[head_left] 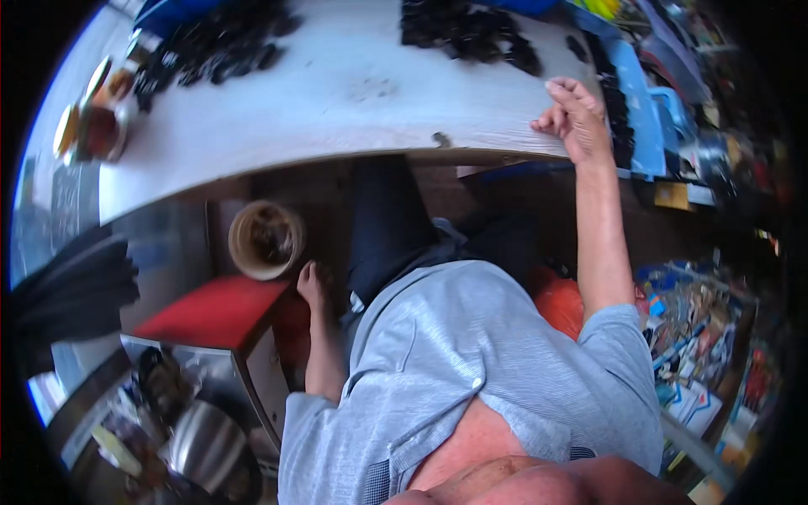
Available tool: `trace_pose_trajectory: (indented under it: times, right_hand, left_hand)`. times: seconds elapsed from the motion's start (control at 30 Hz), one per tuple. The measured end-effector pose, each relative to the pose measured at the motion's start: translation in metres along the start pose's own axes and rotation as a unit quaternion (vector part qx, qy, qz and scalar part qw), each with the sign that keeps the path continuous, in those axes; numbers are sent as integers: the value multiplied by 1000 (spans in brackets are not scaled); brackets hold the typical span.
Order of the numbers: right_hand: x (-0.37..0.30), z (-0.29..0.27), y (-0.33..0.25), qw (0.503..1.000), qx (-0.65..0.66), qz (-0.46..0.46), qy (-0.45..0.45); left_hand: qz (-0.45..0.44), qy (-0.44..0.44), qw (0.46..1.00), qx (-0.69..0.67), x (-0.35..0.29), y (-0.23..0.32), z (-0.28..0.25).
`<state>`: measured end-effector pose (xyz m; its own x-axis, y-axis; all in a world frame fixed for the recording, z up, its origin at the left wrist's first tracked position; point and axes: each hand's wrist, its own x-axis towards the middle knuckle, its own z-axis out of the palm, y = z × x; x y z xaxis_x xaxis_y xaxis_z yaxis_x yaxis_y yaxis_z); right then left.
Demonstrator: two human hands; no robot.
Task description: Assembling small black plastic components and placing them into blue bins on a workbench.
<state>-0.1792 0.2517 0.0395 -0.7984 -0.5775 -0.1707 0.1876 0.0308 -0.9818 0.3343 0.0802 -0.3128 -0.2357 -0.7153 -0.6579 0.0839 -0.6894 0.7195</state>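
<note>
My right hand (576, 122) is raised over the right front corner of the white tabletop (337, 118). Its fingers are loosely bent and apart, and I see nothing in them. A heap of small black pieces (471, 34) lies just beyond it, too blurred to name. Low by my left thigh, my left hand (311, 286) has its fingers drawn together; whatever they hold, if anything, is hidden. Close to that hand stands a round tan bucket (238, 240) with something dark and brownish inside.
Another heap of black pieces (219, 42) covers the table's far left, near a jar (101, 132). A light-blue plastic basket (644, 109) borders the right end. A red-topped cabinet (215, 311) stands at my left; a cluttered box (690, 337) is at my right.
</note>
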Motion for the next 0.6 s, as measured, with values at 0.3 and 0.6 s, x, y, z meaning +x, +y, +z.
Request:
trace_pose_trajectory:
  times: [0.3, 0.6]
  right_hand:
    - [36, -49, -22, 952, -116, 16, 283]
    - [111, -70, -16, 880, -340, 37, 330]
  left_hand:
    - [51, -58, 993, 94, -5, 23, 20]
    - [59, 26, 979, 194, -4, -15, -33]
